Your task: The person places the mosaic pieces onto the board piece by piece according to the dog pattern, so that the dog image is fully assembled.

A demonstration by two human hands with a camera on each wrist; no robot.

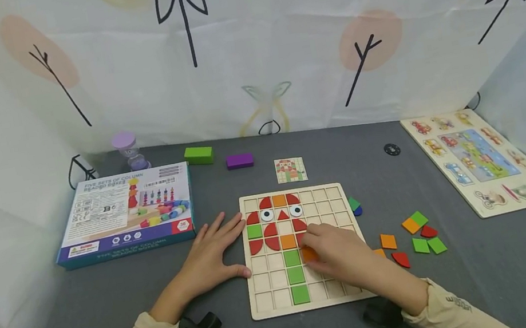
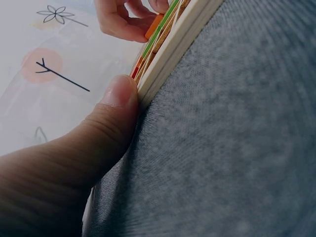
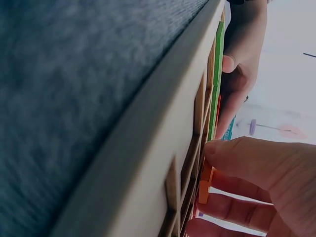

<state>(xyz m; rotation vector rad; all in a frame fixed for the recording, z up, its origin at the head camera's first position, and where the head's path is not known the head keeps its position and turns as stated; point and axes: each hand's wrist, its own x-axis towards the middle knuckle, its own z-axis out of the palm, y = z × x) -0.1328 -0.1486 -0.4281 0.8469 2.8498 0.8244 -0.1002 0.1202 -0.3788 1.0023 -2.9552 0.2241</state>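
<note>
A wooden grid board (image 1: 272, 300) lies on the grey table, with red, green and orange tiles and two eye tiles set in its cells. My left hand (image 1: 215, 255) rests at the board's left edge, fingers spread, with the thumb (image 2: 116, 101) against its side. Over the middle of the board my right hand (image 1: 338, 253) pinches an orange tile (image 3: 205, 185) between thumb and fingers. In the head view that tile sits just right of the column of green tiles (image 1: 295, 275). The right hand hides some cells below it.
Loose green, red and orange tiles (image 1: 388, 241) lie right of the board. Behind it is a small pattern card (image 1: 290, 170). A beaded-box package (image 1: 128, 215) is at left, a picture puzzle board (image 1: 482, 162) at right. Green (image 1: 199, 155) and purple blocks (image 1: 239, 161) stand at the back.
</note>
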